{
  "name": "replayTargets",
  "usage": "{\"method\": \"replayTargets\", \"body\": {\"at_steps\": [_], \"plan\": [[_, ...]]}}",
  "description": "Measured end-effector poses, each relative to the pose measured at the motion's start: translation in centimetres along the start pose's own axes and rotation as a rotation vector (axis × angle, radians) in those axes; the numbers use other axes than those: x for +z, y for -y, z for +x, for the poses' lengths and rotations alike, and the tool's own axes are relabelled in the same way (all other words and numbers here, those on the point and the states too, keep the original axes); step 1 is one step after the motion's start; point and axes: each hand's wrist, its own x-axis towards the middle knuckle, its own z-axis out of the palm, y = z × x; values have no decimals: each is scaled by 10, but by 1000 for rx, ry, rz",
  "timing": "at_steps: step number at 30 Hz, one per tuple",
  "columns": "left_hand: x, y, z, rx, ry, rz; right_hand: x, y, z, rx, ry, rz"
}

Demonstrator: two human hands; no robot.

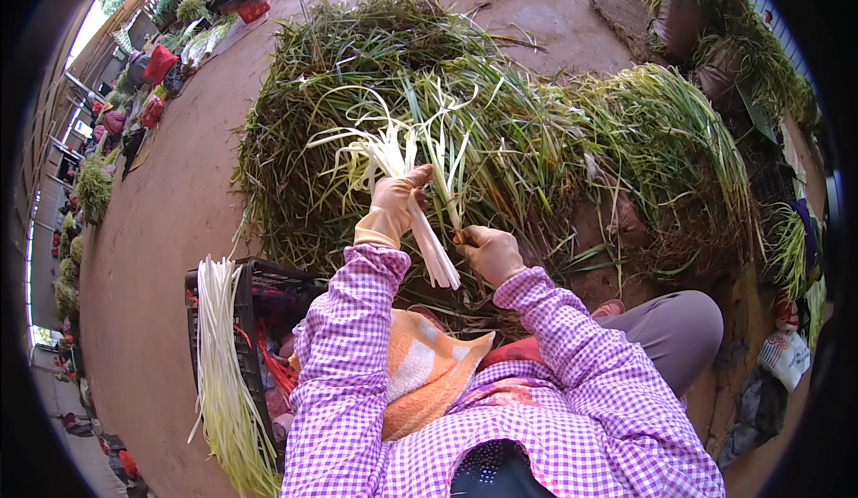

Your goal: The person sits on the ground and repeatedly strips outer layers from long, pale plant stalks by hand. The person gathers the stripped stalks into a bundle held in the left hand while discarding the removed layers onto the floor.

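My left hand (394, 204), in a pale rubber glove, grips a bundle of pale blanched chives (432, 246) around its middle. Their cut white ends point down toward me, and the yellowish leaves fan out above the fist. Just to the right, my right hand (493, 251) pinches the lower end of a single leafy stalk (450, 206) between thumb and fingers. That stalk stands nearly upright, its leaves splayed near the bundle. Beyond both hands spreads a large heap of green leafy stalks (415, 75), some with brown roots and dry leaves.
A black plastic crate (251, 283) stands at my left, holding red ties (275, 357); a long bunch of white-and-yellow chives (224, 350) hangs over its side. An orange-and-white towel (429, 364) covers my lap. Stuffed sacks (677, 25) stand at right. People and produce line the far left.
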Motion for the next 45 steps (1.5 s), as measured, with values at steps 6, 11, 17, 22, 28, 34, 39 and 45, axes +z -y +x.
{"method": "replayTargets", "body": {"at_steps": [6, 11, 17, 22, 28, 34, 39, 45], "plan": [[0, 16, 8, -58, -24, 254, 7, -18, -17, 81, 177, 251], [2, 20, 9, -77, -22, 264, 8, -33, 23, 560, 678, 1256], [-4, 23, 12, -34, -62, 218, 21, -28, 54, 514, 398, 1454], [-5, 30, 21, -40, -165, 80, 33, -20, 44, 563, 170, 1117], [-11, 21, 25, 63, -313, 82, 6, -80, -3, 814, 175, 188], [-9, 8, 20, 41, -213, 85, -78, -117, -32, 994, 446, -610], [4, 13, 11, 15, -178, 123, -45, -24, 23, 280, 45, -332], [12, 20, 3, -111, -84, 41, 16, 35, 39, -81, -229, -274]]}}
